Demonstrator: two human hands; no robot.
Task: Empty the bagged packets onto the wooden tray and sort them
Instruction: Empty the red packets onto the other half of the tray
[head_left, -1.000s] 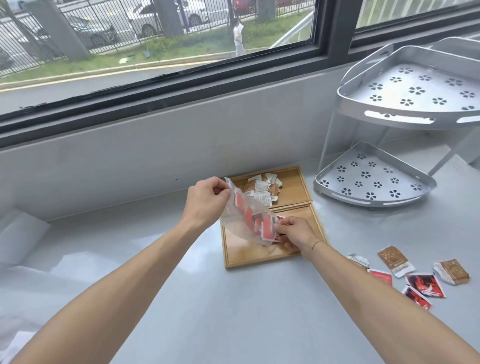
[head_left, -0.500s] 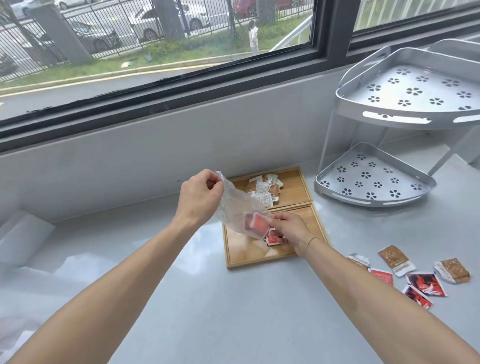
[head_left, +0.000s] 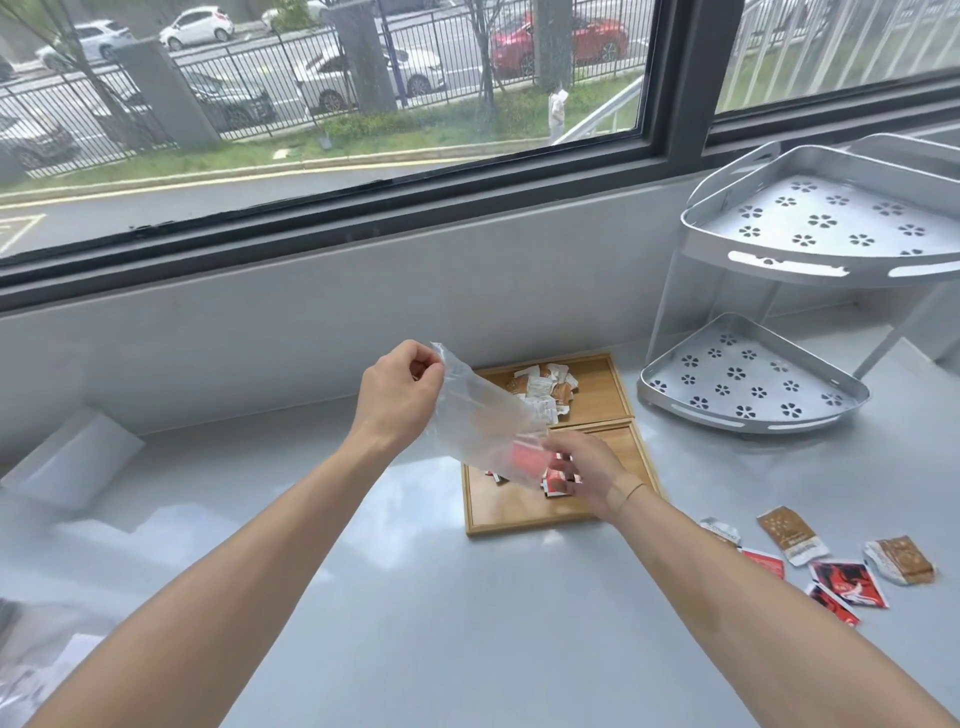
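My left hand (head_left: 400, 395) pinches the top corner of a clear plastic bag (head_left: 483, 421) and holds it tilted over the near compartment of the wooden tray (head_left: 519, 512). One red packet (head_left: 524, 460) still shows inside the bag's lower end. My right hand (head_left: 587, 470) is at the bag's mouth, fingers spread over red packets (head_left: 556, 480) lying in the near compartment. The far compartment (head_left: 602, 387) holds a pile of brown and white packets (head_left: 545, 387).
Several loose red and brown packets (head_left: 841, 564) lie on the grey counter at the right. A metal two-tier corner shelf (head_left: 753, 384) stands at the back right. White paper (head_left: 72, 457) lies at the left. A window runs behind the tray.
My left hand has lifted the bag's top corner higher. Red packets have slid out of the bag into the near compartment, and my right hand has opened over them.
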